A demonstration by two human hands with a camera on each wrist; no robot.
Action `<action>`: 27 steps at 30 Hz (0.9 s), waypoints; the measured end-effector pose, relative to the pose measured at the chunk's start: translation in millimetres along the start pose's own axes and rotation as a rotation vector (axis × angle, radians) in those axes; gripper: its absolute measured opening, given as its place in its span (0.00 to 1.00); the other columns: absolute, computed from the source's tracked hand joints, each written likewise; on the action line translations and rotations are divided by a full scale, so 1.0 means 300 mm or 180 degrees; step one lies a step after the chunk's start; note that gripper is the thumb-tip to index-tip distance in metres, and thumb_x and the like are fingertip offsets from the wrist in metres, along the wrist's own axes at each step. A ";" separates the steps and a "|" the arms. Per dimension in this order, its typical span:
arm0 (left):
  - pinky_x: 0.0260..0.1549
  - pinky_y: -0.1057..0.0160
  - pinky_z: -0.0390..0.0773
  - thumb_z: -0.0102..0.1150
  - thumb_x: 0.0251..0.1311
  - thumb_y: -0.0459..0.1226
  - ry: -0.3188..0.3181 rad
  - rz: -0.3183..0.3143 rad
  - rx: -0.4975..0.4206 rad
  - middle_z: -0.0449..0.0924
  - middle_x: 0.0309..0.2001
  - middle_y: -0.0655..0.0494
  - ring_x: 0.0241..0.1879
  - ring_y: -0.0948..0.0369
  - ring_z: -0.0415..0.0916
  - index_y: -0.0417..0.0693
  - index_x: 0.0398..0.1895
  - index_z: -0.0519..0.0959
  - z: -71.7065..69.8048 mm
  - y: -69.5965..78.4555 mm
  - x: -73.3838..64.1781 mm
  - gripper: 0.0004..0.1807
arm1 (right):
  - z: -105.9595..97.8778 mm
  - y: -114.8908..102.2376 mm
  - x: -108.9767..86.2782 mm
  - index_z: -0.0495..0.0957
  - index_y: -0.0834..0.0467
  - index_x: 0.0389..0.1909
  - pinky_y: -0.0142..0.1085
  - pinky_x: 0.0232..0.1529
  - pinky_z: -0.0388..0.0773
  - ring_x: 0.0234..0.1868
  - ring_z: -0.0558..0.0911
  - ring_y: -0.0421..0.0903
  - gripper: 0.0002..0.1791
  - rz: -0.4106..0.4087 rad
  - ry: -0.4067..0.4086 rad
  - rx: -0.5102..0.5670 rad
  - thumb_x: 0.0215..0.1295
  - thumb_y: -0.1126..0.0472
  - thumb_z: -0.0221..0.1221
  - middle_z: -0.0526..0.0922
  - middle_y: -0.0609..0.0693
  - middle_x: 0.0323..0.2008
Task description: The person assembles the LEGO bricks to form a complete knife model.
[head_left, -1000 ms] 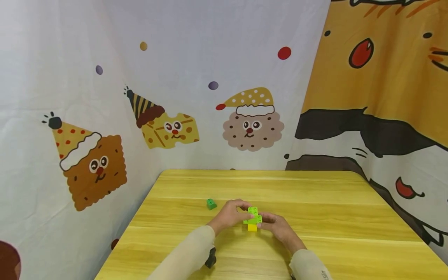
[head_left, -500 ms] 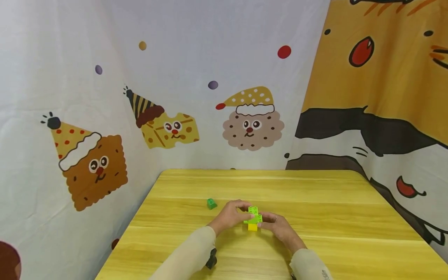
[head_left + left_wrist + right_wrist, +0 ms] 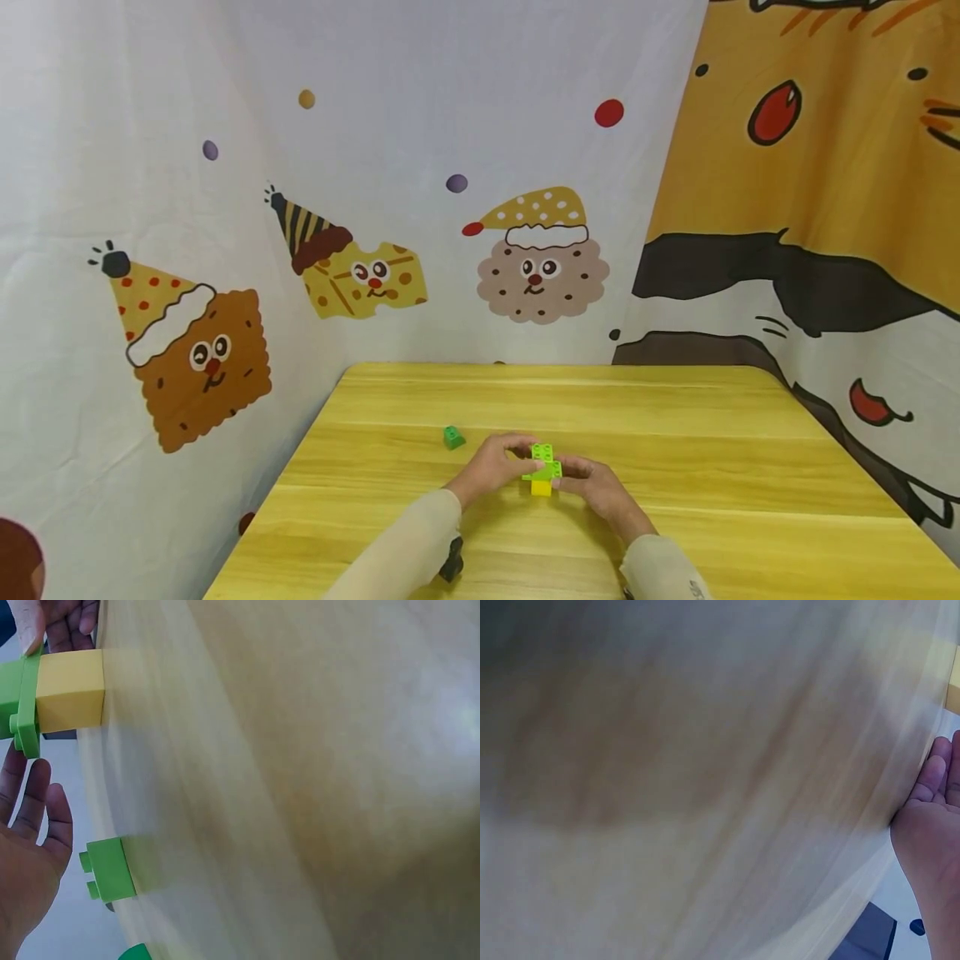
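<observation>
Lime-green bricks (image 3: 547, 472) (stacked upright) atop a yellow block (image 3: 542, 488)

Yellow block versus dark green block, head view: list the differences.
The yellow block sits beneath a light green piece; the dark green block stands uncovered. The dark green block shows studs; the yellow block shows none. The yellow block is nearer; the dark green block is farther back. Both are toy bricks.

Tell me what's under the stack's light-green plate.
A yellow building brick sits directly under the light-green plate. The brick's top is covered, so any studs there can't be seen.
</observation>
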State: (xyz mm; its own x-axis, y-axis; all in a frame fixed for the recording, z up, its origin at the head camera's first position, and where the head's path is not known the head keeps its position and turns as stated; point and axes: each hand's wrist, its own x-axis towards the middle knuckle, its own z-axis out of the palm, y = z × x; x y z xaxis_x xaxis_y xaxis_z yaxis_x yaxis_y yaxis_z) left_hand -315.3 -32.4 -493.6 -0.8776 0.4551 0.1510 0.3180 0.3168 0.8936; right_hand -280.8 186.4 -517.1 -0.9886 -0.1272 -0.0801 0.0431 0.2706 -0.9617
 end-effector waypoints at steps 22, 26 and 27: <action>0.45 0.57 0.74 0.68 0.61 0.50 -0.0077 -0.0093 0.0236 0.79 0.43 0.66 0.48 0.59 0.73 0.61 0.51 0.84 -0.022 0.024 0.000 0.17 | -0.003 -0.002 0.000 0.79 0.62 0.59 0.57 0.60 0.68 0.56 0.78 0.56 0.27 -0.0004 -0.0004 0.0048 0.60 0.55 0.70 0.82 0.57 0.55; 0.46 0.56 0.74 0.67 0.61 0.51 -0.0095 -0.0095 0.0267 0.79 0.42 0.67 0.47 0.60 0.73 0.61 0.50 0.84 -0.023 0.018 0.006 0.16 | -0.006 -0.003 0.001 0.79 0.62 0.58 0.57 0.60 0.68 0.56 0.78 0.55 0.28 0.0013 0.0007 0.0043 0.59 0.55 0.71 0.82 0.57 0.54; 0.47 0.55 0.74 0.68 0.60 0.52 -0.0097 -0.0099 0.0265 0.79 0.42 0.67 0.47 0.60 0.73 0.61 0.50 0.84 -0.023 0.016 0.007 0.17 | -0.006 -0.003 0.001 0.79 0.62 0.58 0.57 0.60 0.68 0.56 0.78 0.55 0.28 0.0019 0.0013 0.0037 0.59 0.55 0.71 0.82 0.56 0.54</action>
State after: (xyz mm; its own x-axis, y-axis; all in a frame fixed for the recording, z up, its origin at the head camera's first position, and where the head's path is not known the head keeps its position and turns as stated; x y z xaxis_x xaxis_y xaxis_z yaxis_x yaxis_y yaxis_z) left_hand -318.1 -35.7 -485.8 -0.8766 0.4685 0.1097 0.3206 0.3986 0.8592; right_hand -281.5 187.8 -515.9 -0.9890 -0.1217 -0.0847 0.0506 0.2601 -0.9643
